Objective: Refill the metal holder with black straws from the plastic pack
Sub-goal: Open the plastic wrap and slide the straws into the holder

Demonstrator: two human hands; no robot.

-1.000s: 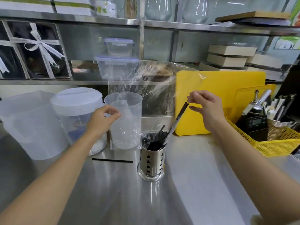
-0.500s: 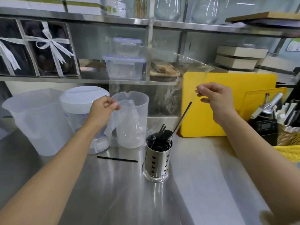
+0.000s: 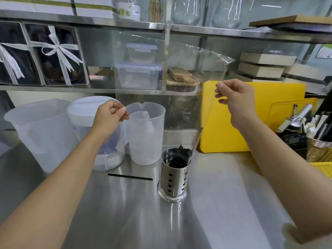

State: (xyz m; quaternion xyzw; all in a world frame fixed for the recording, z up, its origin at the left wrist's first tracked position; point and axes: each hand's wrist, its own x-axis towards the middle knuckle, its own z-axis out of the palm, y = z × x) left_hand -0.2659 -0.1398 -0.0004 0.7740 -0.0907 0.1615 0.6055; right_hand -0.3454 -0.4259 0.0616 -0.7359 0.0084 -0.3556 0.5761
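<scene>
Lifted higher than a moment ago, the clear plastic pack (image 3: 161, 69) now hangs empty, long axis vertical, mouth down over the metal holder (image 3: 173, 178). Left hand (image 3: 109, 117) and right hand (image 3: 235, 99) pinch its side edges. Black straws (image 3: 181, 156) stand upright in holder; one stray straw (image 3: 130, 177) lies horizontal on worktop (image 3: 125, 212).

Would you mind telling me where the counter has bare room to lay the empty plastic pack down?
Bare steel lies in front of the metal holder and the loose straw, toward the person. Crowded along the back: jugs left, yellow cutting board and yellow basket right.
</scene>
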